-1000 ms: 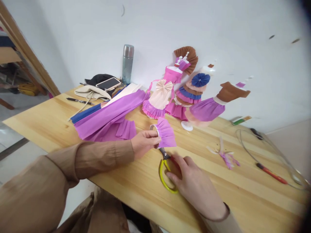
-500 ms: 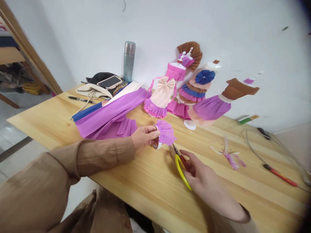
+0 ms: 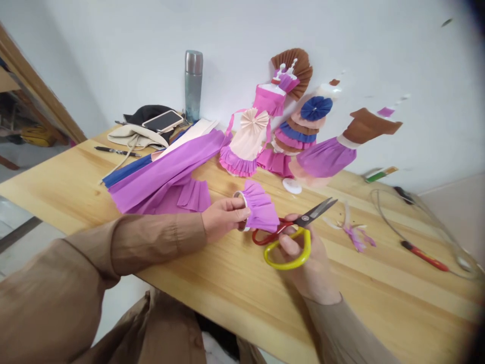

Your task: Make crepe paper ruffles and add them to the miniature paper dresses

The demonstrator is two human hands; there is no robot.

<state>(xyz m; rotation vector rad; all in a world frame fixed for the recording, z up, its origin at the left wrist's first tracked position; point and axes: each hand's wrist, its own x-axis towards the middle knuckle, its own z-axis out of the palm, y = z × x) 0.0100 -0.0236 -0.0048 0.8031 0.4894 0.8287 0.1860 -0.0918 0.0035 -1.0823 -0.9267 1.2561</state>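
Observation:
My left hand (image 3: 223, 218) pinches a small ruffled purple crepe-paper piece (image 3: 260, 206) wrapped on a white ring, held just above the wooden table (image 3: 379, 298). My right hand (image 3: 305, 263) grips a pair of scissors (image 3: 293, 233) with one yellow and one red handle. Its fingers are through the handles and the dark blades point right and slightly up. The scissors sit right beside the purple piece.
Purple, blue and cream crepe-paper sheets (image 3: 166, 169) lie at the left. Several paper-dress dolls (image 3: 284, 126) stand against the wall. A steel flask (image 3: 193, 83), a phone (image 3: 162, 121) on a bag, a pen (image 3: 117, 151), paper scraps (image 3: 354, 235) and a red-handled tool (image 3: 422, 255) lie around.
My right hand has picked the scissors up off the table and turned them so the blades point right. My left hand has kept hold of the purple piece.

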